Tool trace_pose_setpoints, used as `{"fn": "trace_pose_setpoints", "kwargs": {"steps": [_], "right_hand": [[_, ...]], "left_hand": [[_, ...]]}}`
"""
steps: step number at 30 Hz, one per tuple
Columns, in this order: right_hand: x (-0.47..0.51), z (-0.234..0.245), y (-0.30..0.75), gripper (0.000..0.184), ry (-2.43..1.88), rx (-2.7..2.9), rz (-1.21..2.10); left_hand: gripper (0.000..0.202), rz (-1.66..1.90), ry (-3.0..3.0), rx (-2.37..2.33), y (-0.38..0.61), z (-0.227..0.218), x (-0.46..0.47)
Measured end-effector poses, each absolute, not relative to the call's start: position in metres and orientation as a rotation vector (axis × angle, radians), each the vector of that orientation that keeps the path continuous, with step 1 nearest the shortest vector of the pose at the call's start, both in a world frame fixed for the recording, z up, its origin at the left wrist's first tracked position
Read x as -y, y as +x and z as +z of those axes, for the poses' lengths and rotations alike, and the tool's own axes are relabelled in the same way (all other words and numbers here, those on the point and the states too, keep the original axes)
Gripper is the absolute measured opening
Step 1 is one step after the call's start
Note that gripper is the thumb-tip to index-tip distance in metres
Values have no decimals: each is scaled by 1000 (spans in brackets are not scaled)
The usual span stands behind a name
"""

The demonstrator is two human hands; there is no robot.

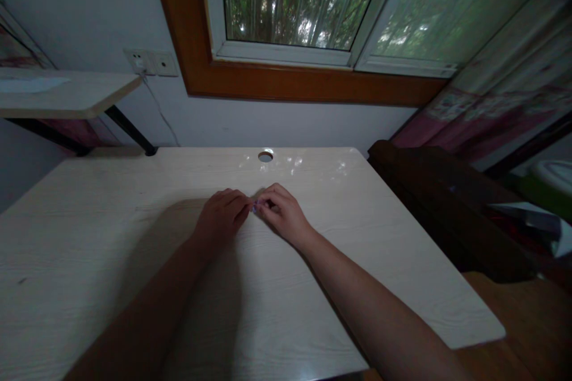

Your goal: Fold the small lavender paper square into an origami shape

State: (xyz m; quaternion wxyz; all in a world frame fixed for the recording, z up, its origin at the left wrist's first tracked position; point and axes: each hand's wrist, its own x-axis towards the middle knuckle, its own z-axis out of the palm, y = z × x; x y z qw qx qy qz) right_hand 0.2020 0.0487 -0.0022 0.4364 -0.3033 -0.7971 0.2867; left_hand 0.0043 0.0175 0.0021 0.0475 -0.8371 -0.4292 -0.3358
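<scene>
Over the middle of the pale wood-grain desk (370, 286), my two hands meet fingertip to fingertip. A small purplish object (254, 207) shows between them, too small and too covered by fingers to name. My left hand (223, 211) has its fingers closed together at the object's left side. From the right, my right hand (282, 211) pinches the same object between thumb and index finger, with the other fingers curled. Most of the object is hidden by the fingertips.
Behind my hands, a round cable hole (265, 156) is cut near the desk's back edge. At the left stands a raised shelf (67, 95) on black legs. A dark wooden piece of furniture (429, 196) borders the right side. A window (304, 6) is beyond.
</scene>
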Motion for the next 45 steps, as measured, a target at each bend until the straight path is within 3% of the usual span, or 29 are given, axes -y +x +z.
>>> {"fn": "trace_pose_setpoints", "kwargs": {"steps": [8,22,45], "right_hand": [[-49,-1,202,5,-804,1892,771],[-48,-3,202,4,-792,1923,779],[-48,-3,201,4,-861,1801,687]], "left_hand": [[13,-1184,-2597,1425,3,-3,-23],[12,-1097,-2574,1315,5,1,-19],[10,-1184,-2457,1566,7,1,-19]]}}
